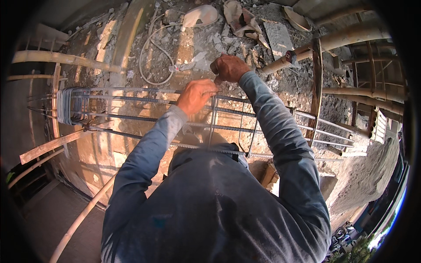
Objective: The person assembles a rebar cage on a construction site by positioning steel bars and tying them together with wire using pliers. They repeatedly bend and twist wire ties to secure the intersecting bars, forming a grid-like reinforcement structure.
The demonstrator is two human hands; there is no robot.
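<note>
Before the torso (215, 197), rebar cage (212, 126); left hand (195, 95) at its far edge, right hand (231, 69) just beyond; both curled, tightness and contents unclear; scraped knuckles possible from slipping.

Both arms, seen from above, extend forward of the torso (215, 206) and converge toward the midline. The left arm (147, 158) bends at the elbow, its forearm slanting up and to the right; the left hand (194, 96) shows its back, with the fingers drawn together and directed toward the right. The right arm (283, 131) slants up and to the left, reaching farther out, and ends in the right hand (232, 69) — knuckles uppermost, fingers curled inward. The hands lie close together, the right slightly beyond the left; whether their fingertips touch is unclear. Long sleeves cover both arms — the hands are bare.
</note>
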